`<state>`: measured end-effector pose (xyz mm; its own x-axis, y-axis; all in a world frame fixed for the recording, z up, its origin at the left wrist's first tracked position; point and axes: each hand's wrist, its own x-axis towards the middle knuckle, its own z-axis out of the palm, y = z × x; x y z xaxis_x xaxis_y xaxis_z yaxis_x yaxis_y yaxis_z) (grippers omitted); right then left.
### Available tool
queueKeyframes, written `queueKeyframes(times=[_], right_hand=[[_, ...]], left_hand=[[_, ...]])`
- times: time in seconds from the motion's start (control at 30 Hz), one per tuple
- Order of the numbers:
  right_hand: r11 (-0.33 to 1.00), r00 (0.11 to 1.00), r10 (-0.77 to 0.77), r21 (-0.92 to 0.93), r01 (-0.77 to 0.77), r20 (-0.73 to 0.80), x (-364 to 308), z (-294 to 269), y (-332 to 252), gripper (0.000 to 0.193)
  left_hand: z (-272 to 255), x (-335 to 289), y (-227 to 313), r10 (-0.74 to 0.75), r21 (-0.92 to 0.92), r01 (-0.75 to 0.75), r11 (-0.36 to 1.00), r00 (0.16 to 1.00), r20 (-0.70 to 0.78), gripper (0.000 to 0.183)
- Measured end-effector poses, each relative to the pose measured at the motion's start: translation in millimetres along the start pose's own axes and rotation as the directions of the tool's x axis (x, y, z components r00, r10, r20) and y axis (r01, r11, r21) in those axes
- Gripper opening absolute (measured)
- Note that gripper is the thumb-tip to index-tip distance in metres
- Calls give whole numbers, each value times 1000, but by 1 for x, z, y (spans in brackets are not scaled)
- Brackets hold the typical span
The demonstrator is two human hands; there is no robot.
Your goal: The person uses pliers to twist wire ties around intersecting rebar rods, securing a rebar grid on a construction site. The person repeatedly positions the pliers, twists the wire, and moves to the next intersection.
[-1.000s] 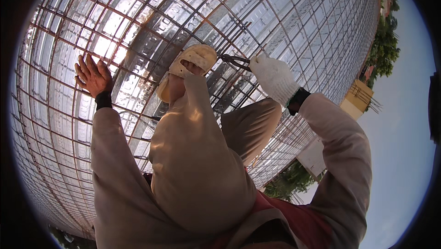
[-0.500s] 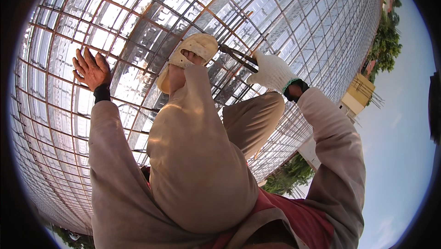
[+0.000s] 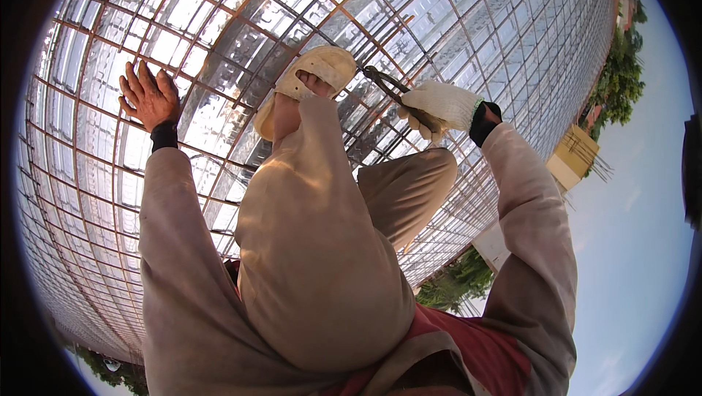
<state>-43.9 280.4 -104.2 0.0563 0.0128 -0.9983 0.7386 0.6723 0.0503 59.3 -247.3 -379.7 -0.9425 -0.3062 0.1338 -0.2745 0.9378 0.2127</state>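
Both arms stretch forward. The bare left hand (image 3: 150, 96) lies open, fingers spread, on the rusty steel rebar grid (image 3: 219, 23). The white-gloved right hand (image 3: 439, 107) grips dark metal pliers (image 3: 387, 87) beside a tan sandal (image 3: 314, 78).

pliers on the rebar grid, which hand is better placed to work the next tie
Right. The gloved right hand already grips the pliers, whose tip sits on the rebar grid beside the sandal. The bare left hand holds no tool, lying flat on the bars farther off.
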Motion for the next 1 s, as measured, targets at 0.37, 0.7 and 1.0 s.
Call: queueKeyframes(times=[0.37, 0.7, 1.0], right_hand=[[931, 985, -61, 366, -1, 159, -3, -14, 29, 37], [712, 933, -341, 616, 338, -118, -36, 18, 81, 42], [-17, 638, -745, 962, 271, -193, 31, 51, 132, 46]], left_hand=[[1, -4, -3, -22, -5, 22, 1000, 1000, -13, 67], [2, 1, 5, -17, 80, 13, 997, 998, 54, 71], [-28, 30, -3, -65, -46, 68, 997, 996, 68, 37]])
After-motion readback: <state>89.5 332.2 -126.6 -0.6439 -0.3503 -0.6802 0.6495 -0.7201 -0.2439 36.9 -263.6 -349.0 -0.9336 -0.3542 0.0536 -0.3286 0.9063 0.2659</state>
